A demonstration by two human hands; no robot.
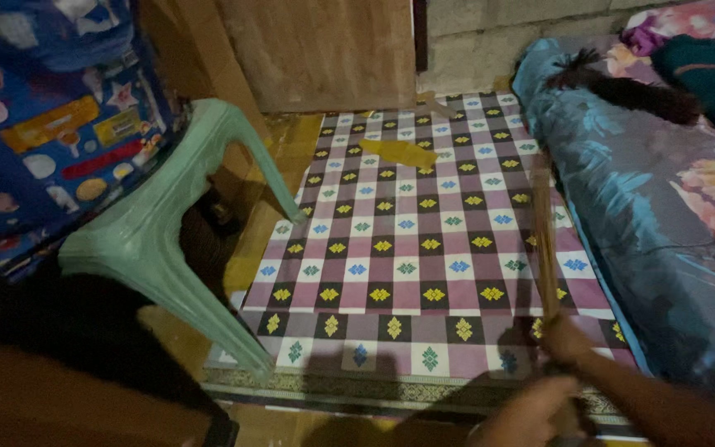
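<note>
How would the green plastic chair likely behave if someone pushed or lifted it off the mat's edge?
The green plastic chair already lies tipped on its side, so it probably tips easily. Its thin moulded legs suggest it is light for its size and stiff rather than floppy. On the checked mat its smooth plastic would likely slide, not roll.

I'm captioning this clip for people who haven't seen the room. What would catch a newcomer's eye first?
The chequered floor mat with its yellow and blue diamonds fills the middle. At lower right, both hands grip a stick broom slanting up across the mat's right edge, the right hand above the left hand. A pale green plastic chair lies tipped over at left, and blue floral bedding runs along the right.
</note>
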